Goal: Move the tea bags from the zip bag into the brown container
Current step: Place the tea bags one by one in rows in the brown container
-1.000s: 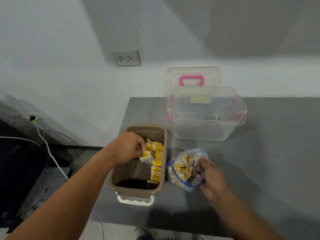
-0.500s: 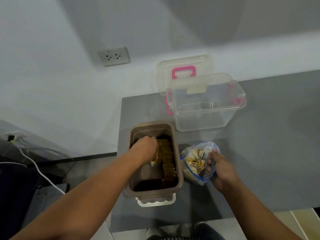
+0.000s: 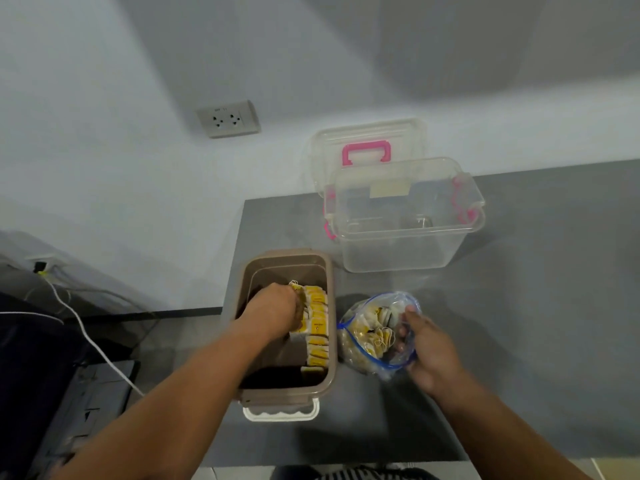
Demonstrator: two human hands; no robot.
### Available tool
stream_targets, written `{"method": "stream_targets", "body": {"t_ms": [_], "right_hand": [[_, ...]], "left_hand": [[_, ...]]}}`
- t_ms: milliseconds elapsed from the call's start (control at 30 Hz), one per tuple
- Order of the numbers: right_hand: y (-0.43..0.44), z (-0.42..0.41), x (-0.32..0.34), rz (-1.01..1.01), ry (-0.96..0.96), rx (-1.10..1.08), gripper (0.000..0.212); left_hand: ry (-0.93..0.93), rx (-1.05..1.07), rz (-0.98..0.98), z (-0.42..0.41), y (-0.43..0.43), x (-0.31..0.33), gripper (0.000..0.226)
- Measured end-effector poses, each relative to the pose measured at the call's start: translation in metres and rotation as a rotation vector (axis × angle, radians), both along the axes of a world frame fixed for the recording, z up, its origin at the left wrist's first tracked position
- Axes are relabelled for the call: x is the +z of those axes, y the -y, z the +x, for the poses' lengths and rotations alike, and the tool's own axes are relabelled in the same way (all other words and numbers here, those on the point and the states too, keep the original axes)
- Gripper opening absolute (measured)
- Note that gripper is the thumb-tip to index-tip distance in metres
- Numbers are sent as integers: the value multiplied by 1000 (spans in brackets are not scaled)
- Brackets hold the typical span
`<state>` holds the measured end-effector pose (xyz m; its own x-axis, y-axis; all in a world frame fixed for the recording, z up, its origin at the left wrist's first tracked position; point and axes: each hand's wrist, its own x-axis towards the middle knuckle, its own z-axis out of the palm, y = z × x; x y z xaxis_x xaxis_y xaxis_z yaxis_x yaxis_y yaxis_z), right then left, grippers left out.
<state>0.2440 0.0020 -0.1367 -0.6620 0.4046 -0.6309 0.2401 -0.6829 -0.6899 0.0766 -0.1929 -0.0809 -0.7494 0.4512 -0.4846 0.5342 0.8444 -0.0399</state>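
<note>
Curls left grip (image 3: 273, 310) onto tea bags (image 3: 317, 327) inside brown container (image 3: 287, 255), hold hidden; pinches zip bag (image 3: 363, 355), just right of container, with right grip (image 3: 429, 351), nearer remaining bags.

Counted: two hands, two boxes, one lid, one bag.
One brown container (image 3: 287, 254), one clear plastic box (image 3: 398, 251) and one zip bag (image 3: 360, 341) are seen on one grey table (image 3: 536, 306). One clear lid (image 3: 367, 133), one wall socket (image 3: 228, 119), one left hand (image 3: 273, 310) and one right hand (image 3: 429, 355) are counted. The tea bags (image 3: 317, 327), one row in the container and a heap in the bag, cannot be numbered exactly.
</note>
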Motion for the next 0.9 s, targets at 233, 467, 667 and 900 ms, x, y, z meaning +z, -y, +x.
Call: {"method": "stream_targets", "body": {"t_ms": [233,467,667,900], "right_hand": [[-11,6,7,63,46,147,30],[-18,6,12,68,38,232,24],[-22,11,11,108,61,269,19],[-24,10,16,71,50,217,13]], "left_hand": [[-19,73,-16,6,-1,1,17],[9,146,127,15,2,23,11],[-94,217,600,35,-3,70,5],[66,-21,727,72,-65,82,5]]}}
